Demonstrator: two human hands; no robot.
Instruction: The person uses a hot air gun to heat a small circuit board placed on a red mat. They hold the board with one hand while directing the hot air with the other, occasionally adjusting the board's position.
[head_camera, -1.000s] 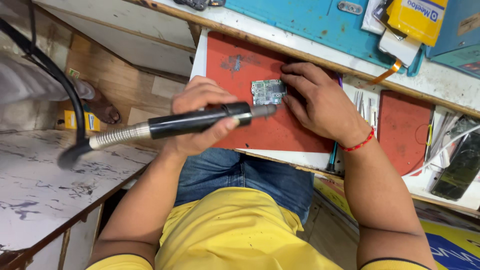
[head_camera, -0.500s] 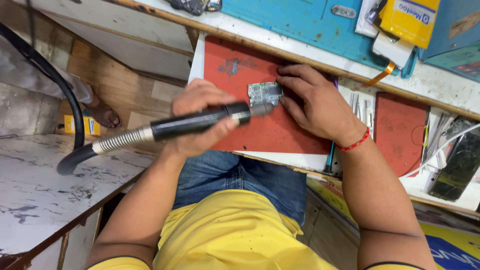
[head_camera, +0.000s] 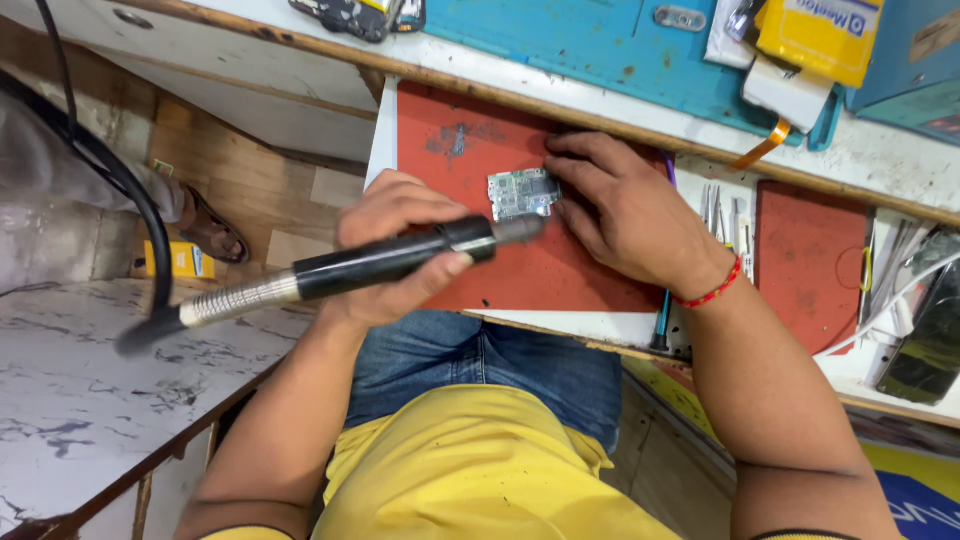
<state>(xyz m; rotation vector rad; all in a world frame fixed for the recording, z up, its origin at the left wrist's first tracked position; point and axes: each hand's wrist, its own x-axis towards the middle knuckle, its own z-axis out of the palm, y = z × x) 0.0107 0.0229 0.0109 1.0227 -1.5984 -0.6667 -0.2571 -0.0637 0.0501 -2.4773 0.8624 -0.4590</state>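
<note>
Head view, from left to right — the left hand grips a black hot-air handpiece, its nozzle aimed at the edge of a small green circuit board that lies flat on a red work mat. Beside it, the right hand presses the board down with spread fingertips, grasping nothing. Work looks mid-course — the board remains on the mat, tweezers lying unused to the right.

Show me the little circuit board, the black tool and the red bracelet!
Board (head_camera: 522, 193), head view, middle of its top face.
Tool (head_camera: 385, 263), head view, black handle just behind the fingers.
Bracelet (head_camera: 712, 291), head view, beads across the wrist.
</note>
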